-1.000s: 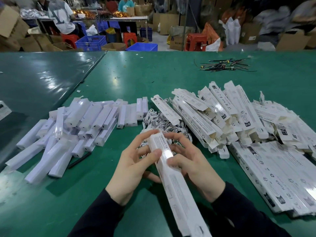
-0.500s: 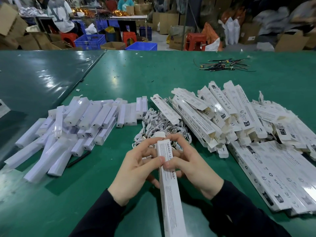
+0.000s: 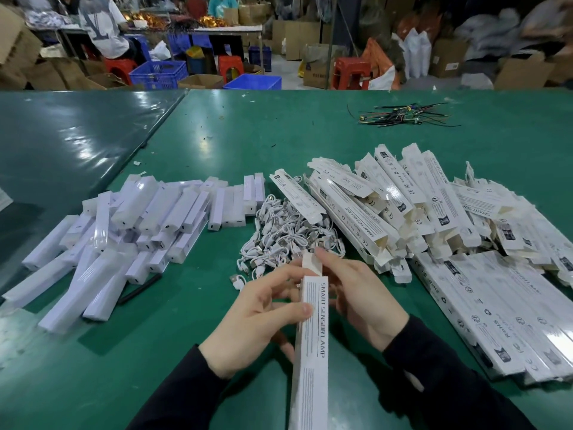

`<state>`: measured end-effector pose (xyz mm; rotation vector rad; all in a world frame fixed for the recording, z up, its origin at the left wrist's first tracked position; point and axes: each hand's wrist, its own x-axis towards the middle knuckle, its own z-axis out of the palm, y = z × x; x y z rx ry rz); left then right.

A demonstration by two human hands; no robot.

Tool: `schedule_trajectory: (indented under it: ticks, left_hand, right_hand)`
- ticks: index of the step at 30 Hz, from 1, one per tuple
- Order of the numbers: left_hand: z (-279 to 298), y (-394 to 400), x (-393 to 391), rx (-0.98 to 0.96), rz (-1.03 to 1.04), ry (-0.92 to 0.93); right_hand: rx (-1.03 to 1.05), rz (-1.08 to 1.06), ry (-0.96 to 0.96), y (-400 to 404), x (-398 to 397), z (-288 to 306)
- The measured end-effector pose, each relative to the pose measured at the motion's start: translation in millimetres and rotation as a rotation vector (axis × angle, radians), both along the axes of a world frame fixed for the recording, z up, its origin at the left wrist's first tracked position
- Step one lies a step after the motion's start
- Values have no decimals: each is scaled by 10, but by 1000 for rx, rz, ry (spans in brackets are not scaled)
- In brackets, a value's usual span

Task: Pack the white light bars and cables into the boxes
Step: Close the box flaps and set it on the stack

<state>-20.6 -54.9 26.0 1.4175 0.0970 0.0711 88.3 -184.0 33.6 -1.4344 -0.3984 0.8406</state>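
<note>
I hold a long white box (image 3: 311, 342) printed "SMART SENSOR LAMP" upright over the green table, its far end flap standing open. My left hand (image 3: 248, 321) grips the box's left side, thumb across its face. My right hand (image 3: 356, 296) sits on the right side, its fingertips on the open flap. A pile of white light bars (image 3: 124, 231) lies to the left. Beyond my hands lies a heap of white cables (image 3: 288, 237). Open boxes (image 3: 403, 209) are heaped to the right, and flat closed boxes (image 3: 496, 315) lie at the near right.
A bundle of dark wires (image 3: 403, 114) lies at the far right of the green table (image 3: 217, 135). A black strip (image 3: 139, 288) lies by the light bars. Behind the table are blue crates, red stools, cardboard cartons and seated people.
The box has swung from slanting to nearly straight toward me and drawn back a little. Its end flap now stands open under my right fingertips.
</note>
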Motion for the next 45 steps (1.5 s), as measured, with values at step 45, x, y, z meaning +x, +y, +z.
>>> schedule_trajectory:
  ticks: [45]
  left_hand:
    - [-131, 36, 33, 188, 162, -89]
  right_hand:
    - [118, -99, 76, 44, -39, -80]
